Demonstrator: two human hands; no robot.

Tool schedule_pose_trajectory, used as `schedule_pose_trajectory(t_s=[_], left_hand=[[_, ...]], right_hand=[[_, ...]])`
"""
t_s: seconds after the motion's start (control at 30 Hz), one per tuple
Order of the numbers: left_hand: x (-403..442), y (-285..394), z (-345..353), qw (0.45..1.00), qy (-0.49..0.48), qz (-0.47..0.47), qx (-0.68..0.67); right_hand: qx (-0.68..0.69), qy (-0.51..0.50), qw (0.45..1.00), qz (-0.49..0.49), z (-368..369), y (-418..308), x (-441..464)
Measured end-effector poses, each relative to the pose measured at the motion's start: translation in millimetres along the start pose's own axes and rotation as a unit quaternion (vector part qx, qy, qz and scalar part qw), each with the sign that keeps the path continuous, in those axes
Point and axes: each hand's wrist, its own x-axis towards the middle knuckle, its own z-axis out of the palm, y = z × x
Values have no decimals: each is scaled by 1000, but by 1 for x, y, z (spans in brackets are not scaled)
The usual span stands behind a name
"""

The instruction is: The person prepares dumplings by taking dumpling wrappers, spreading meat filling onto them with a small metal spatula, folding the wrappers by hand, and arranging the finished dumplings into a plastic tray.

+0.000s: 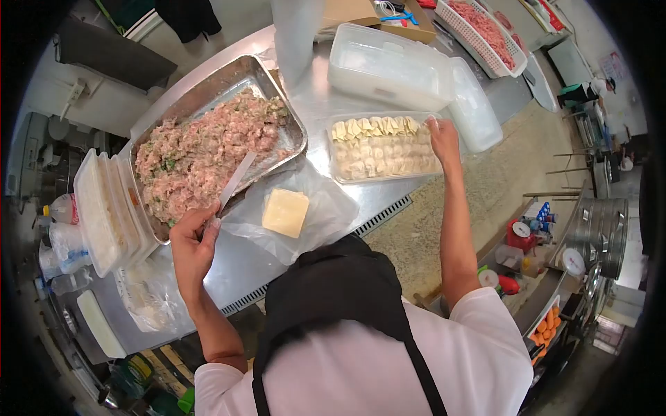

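Note:
My left hand (193, 244) is closed around a narrow, flat spatula (238, 180), its blade over the near edge of a metal tray (300, 132). Minced meat with green bits (208, 152) fills much of that tray. A stack of square yellowish dough wrappers (285, 212) lies on a clear plastic bag (326, 211) between my hands. My right hand (445, 142) is at the right end of a clear plastic box (340, 178) holding rows of folded dumplings (374, 147). Its fingers are pinched together at the box's upper right corner; what they hold cannot be made out.
Behind the dumpling box stand a large translucent container (388, 66) and a lid (479, 104). A white basket of raw meat (485, 35) is at the far right. Several upright plastic boxes (104, 208) lean left of the tray. The steel table's (243, 267) front edge borders my apron.

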Motion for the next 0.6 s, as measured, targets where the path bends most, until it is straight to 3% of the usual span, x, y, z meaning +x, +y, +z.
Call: schedule_pose_trajectory(t_s=[0.07, 0.2, 0.3, 0.37, 0.5, 0.6], left_hand=[[0, 1, 1, 1000, 1, 2, 13], [-2, -4, -2, 1000, 8, -8, 23], [-6, -9, -6, 999, 21, -20, 17], [-7, -13, -9, 999, 24, -29, 17], [-7, -23, -6, 997, 8, -43, 64], [-2, -28, -5, 992, 6, -39, 121]], right_hand=[[-46, 58, 990, -123, 7, 11, 6], [-7, 96, 989, -110, 15, -3, 13], [-19, 62, 996, -54, 15, -4, 16], [21, -16, 999, 23, 14, -5, 16], [87, 3, 996, 21, 18, 5, 9], [1, 64, 993, -95, 27, 10, 0]])
